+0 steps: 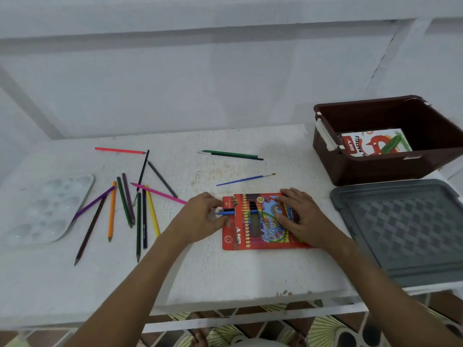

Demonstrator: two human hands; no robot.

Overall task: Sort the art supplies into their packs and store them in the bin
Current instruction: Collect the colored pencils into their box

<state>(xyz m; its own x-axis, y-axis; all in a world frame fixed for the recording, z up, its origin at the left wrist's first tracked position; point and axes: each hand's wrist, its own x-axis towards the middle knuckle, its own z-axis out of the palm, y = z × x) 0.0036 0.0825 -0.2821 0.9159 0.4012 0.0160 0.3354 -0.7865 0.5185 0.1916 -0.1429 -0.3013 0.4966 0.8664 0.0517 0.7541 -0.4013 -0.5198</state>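
1. Your left hand [203, 216] sits at the open left end of the red colour-pencil pack [260, 221]; its fingers are curled round a blue pencil [225, 213], which lies partly inside the pack with its left end sticking out.
2. Your right hand [298, 216] lies flat on the right half of the pack, fingers straight and spread, pressing it down on the white table [225, 271]; it grips nothing.
3. The pack lies flat near the middle of the table, its long side running left to right; dark pencils show through its window.
4. Left of the pack a loose scatter of pencils lies on the table: a pink pencil [160, 194] closest to your left hand, a yellow pencil [152, 211], an orange pencil [112, 211], a purple pencil [94, 202] and several dark ones; a coral-pink pencil [119, 150] lies apart at the back.
5. A clear paint palette [47, 209] lies at the far left of the table.
6. Behind the pack a blue paintbrush [245, 179] lies alone; further back a green pencil [229, 153] lies against a dark brush [233, 156].
7. The brown bin [375, 169] stands at the back right, open; an oil-pastels box [370, 144] lies inside it.
8. The grey lid [400, 231] lies flat just in front of the bin, right of your right hand.
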